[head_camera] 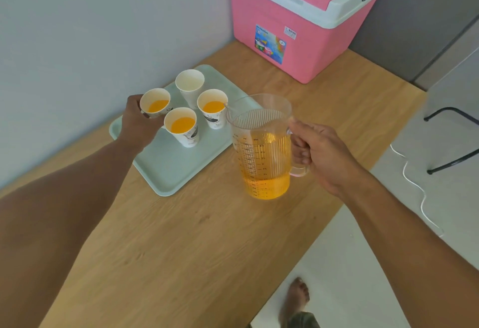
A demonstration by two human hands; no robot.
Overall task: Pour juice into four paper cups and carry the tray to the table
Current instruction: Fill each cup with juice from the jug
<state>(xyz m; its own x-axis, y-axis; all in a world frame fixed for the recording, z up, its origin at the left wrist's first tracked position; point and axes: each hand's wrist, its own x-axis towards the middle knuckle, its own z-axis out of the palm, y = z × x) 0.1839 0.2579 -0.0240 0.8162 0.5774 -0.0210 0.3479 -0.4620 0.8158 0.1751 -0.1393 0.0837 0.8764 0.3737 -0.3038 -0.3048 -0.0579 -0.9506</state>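
Observation:
A pale green tray point(166, 172) lies on the wooden counter point(197, 244) against the wall. Several white paper cups stand on it. The left cup point(155, 103), the near cup point(181, 126) and the right cup point(213, 110) hold orange juice. The far cup point(189, 85) looks empty. My left hand point(137, 123) grips the left cup from its left side. My right hand point(324, 154) holds the handle of a clear measuring jug point(261, 146), upright just right of the tray, with orange juice in its bottom part.
A pink cooler box point(298, 29) with a white lid stands at the counter's far end. The counter's right edge drops to a white floor with a white cable point(414, 185), black chair legs point(451, 141) and my bare foot point(298, 294).

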